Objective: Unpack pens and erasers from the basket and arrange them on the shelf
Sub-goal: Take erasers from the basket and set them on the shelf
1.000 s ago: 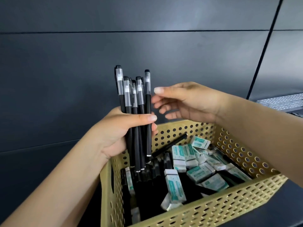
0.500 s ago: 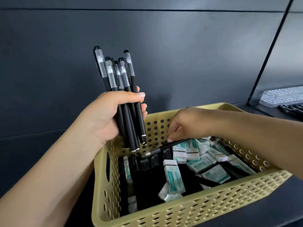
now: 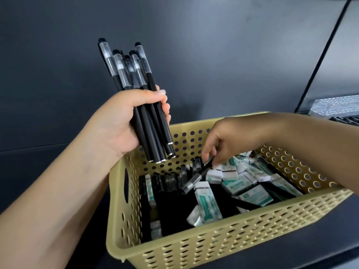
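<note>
My left hand point(image 3: 124, 121) grips a bundle of several black pens point(image 3: 136, 74) with clear caps, held upright above the back left corner of the tan perforated basket point(image 3: 213, 247). My right hand point(image 3: 223, 140) reaches down into the basket and pinches a single black pen point(image 3: 194, 181) that lies slanted over the others. More black pens point(image 3: 169, 181) lie along the basket's left side. Several white and teal erasers point(image 3: 244, 183) are heaped on the right side, and one point(image 3: 207, 202) lies near the middle.
The basket stands on a dark shelf point(image 3: 320, 239) against a dark panelled back wall. At the far right, past a vertical divider point(image 3: 322, 55), a clear studded tray point(image 3: 338, 105) sits above a row of pens point(image 3: 347, 120) laid on the shelf.
My right hand left the bundle, dropped into the basket and took hold of a slanted pen. The left hand with the bundle drifted a little left and up.
</note>
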Available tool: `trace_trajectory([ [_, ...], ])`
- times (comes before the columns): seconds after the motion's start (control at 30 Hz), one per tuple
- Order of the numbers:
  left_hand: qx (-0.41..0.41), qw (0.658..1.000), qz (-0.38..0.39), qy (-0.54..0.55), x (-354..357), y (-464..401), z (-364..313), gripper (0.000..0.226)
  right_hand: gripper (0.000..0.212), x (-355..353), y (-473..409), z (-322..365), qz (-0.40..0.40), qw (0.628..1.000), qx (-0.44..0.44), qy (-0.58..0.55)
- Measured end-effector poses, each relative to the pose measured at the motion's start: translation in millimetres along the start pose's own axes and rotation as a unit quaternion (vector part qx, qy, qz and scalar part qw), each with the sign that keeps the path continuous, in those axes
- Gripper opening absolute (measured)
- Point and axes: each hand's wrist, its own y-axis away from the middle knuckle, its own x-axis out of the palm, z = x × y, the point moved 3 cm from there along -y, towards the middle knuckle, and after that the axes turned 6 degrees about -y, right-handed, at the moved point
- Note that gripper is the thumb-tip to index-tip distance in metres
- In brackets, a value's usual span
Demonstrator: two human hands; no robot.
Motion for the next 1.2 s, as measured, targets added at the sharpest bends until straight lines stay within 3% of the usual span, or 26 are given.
trace_trajectory([
  [0.17,0.021,0.999,0.002,0.034,-2.1,-1.5,-0.8,0.014,0.015,0.1,1.3,1.2,0.009,1.0,-0.008,0.02],
  [0.37,0.059,0.986,-0.031,0.156,-5.3,-1.9,-4.7,0.013,0.013,-34.9,15.0,-14.9,-0.16,0.983,0.03,-0.086],
  [0.57,0.057,0.983,-0.05,0.17,-6.4,-2.9,-2.1,0.015,0.004,-15.1,8.5,-2.7,-0.049,0.993,0.022,-0.109],
  [0.67,0.077,0.984,-0.021,0.161,-5.3,-1.4,-3.4,0.009,0.021,-2.4,12.2,4.2,0.048,0.995,0.037,-0.079],
  [0.77,0.085,0.989,0.007,0.123,-2.1,0.5,-3.9,0.008,0.035,3.3,13.2,16.0,0.055,0.989,0.044,-0.132],
  [0.87,0.08,0.991,0.021,0.103,-1.3,-0.1,-2.9,0.01,0.025,19.1,9.3,28.5,0.129,0.985,0.064,-0.098],
  [1.0,0.063,0.994,0.023,0.086,-1.3,-0.8,-1.6,0.009,0.023,33.4,3.4,35.8,0.124,0.99,0.063,-0.031],
  [1.13,0.058,0.994,0.02,0.091,-1.7,-0.9,-1.6,0.01,0.026,24.1,2.1,33.3,0.041,0.994,0.05,-0.089],
  [1.2,0.056,0.995,0.021,0.085,-0.3,-0.8,-1.6,0.011,0.029,29.5,0.7,32.2,0.069,0.993,0.061,-0.075],
])
